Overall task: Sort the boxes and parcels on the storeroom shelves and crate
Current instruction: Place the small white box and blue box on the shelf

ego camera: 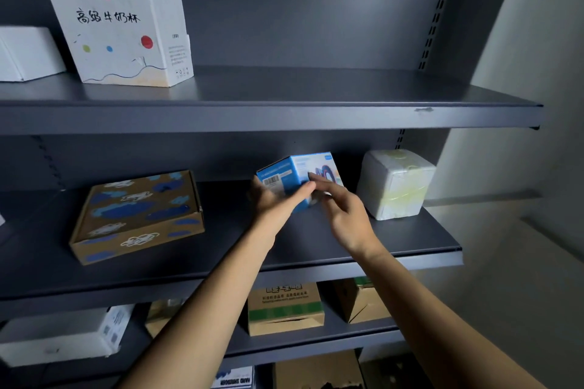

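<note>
Left forearm (202, 309) and right forearm (442, 319): reaching up from the bottom edge toward the middle shelf (221, 249).

Blue box (294, 172): being held tilted over that shelf. Its base is hidden, so I cannot tell whether it is touching the shelf.

Left hand (271, 202): wrapping the box, thumb on the barcode side, fingers lying across the front.

Right hand (344, 218): pinching the box's near right corner with its fingertips.

Parcel (395, 183): standing just right of the grip, apart from it.

Flat carton (136, 215): lying well left of the grip.

Cup box (117, 25) and white box (25, 54): standing above and left of the grip, one shelf up.

Brown box (284, 309): sitting below the grip.

Progress, as judged: sorting is running partway. The blue box is awaiting its place and the others are looking settled. No crate is showing.
</note>
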A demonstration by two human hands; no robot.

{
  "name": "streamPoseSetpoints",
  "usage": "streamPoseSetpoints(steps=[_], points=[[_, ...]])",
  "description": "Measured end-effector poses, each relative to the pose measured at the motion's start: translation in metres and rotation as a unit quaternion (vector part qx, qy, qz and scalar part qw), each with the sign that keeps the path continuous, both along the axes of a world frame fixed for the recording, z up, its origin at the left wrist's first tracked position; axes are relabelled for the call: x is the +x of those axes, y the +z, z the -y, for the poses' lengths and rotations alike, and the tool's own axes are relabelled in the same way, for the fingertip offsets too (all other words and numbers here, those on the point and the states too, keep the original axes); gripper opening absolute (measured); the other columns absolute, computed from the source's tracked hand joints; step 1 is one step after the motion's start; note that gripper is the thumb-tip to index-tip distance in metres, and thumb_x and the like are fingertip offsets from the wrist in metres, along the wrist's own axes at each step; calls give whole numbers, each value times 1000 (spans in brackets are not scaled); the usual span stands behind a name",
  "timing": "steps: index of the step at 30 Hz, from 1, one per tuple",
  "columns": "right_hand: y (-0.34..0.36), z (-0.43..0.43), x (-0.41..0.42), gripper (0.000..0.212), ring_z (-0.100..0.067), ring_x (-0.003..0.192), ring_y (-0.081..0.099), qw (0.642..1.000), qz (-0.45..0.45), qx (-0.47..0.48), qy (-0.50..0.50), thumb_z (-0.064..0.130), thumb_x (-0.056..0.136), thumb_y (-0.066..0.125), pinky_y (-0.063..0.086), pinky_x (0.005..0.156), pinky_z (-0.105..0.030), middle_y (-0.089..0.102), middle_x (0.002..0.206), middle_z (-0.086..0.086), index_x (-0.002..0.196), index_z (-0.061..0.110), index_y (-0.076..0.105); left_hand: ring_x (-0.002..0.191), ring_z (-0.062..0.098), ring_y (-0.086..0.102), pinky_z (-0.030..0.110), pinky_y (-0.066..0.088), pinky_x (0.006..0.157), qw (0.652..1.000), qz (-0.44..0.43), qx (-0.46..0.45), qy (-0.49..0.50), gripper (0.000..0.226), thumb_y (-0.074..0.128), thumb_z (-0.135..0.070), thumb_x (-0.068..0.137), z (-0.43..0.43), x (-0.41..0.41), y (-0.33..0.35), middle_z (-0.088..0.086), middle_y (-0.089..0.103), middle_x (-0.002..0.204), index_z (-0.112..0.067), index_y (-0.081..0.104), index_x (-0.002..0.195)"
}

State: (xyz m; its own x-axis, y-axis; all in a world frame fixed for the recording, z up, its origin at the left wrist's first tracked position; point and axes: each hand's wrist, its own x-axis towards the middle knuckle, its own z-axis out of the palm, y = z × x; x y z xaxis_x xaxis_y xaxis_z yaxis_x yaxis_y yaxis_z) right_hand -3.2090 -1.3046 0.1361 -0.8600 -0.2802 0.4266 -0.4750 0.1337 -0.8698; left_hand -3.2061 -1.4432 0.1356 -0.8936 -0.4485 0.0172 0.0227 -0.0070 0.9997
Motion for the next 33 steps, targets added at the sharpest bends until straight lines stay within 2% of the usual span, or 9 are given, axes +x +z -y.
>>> streamPoseSetpoints(steps=[2,7,12,17,22,25,27,30,33], points=[[0,-2,-1,51,-28,105,63,999,-4,31,-11,-12,89,40,48,101,-36,68,117,-10,113,26,64,106,13,63,35,55,87,1000,4,25,1,91,88,-48,48,3,2,-1,1,61,124,-21,45,123],[-8,-21,-17,25,-14,99,60,982,-62,85,-158,6,87,61,49,90,-30,61,107,-3,110,12,67,93,11,60,28,51,75,996,-1,90,15,39,71,-28,84,13,6,-2,-1,64,112,-18,56,119],[-7,-38,-22,36,-13,100,60,975,155,-42,-151,27,90,66,49,81,-19,63,112,-4,122,14,55,102,25,64,41,50,91,991,4,130,-37,50,63,-52,62,18,11,0,5,69,112,-25,69,103],[-10,-43,-17,32,-27,103,68,940,310,-137,-26,40,93,59,53,91,-51,65,109,-11,119,21,53,92,20,62,37,47,87,985,-4,162,-56,19,48,-32,96,18,8,-5,5,68,103,-24,65,99],[-10,-30,-18,65,-19,94,64,957,220,-149,-119,41,75,80,55,88,-42,65,106,-7,124,13,49,117,24,54,30,42,95,996,24,-61,59,40,55,-6,92,14,2,-13,4,56,124,-10,53,131],[-11,-25,-19,97,-15,98,63,976,122,-19,-180,63,56,79,52,96,-38,62,115,-8,133,11,49,102,21,56,27,42,84,991,-16,-123,57,42,60,-6,89,4,2,-12,10,54,125,-9,51,130],[-9,-21,-14,98,-12,112,53,978,83,34,-186,50,65,83,43,105,-28,48,126,-5,143,12,40,96,14,54,26,43,83,992,-23,-127,14,38,60,-14,93,-7,3,-8,5,53,120,-11,51,130],[-12,-15,-8,102,-11,125,40,982,5,55,-179,30,67,88,29,106,-15,38,131,-6,148,7,31,97,21,64,43,53,91,994,-38,-98,-24,24,60,-24,93,-19,2,-4,7,65,110,-14,61,114],[-15,-11,-6,101,-18,133,37,984,-43,59,-162,26,67,89,31,114,-30,36,136,-5,148,8,30,92,26,68,50,55,85,997,-32,-61,-20,23,56,-40,81,-20,1,0,8,70,93,-18,62,83]])
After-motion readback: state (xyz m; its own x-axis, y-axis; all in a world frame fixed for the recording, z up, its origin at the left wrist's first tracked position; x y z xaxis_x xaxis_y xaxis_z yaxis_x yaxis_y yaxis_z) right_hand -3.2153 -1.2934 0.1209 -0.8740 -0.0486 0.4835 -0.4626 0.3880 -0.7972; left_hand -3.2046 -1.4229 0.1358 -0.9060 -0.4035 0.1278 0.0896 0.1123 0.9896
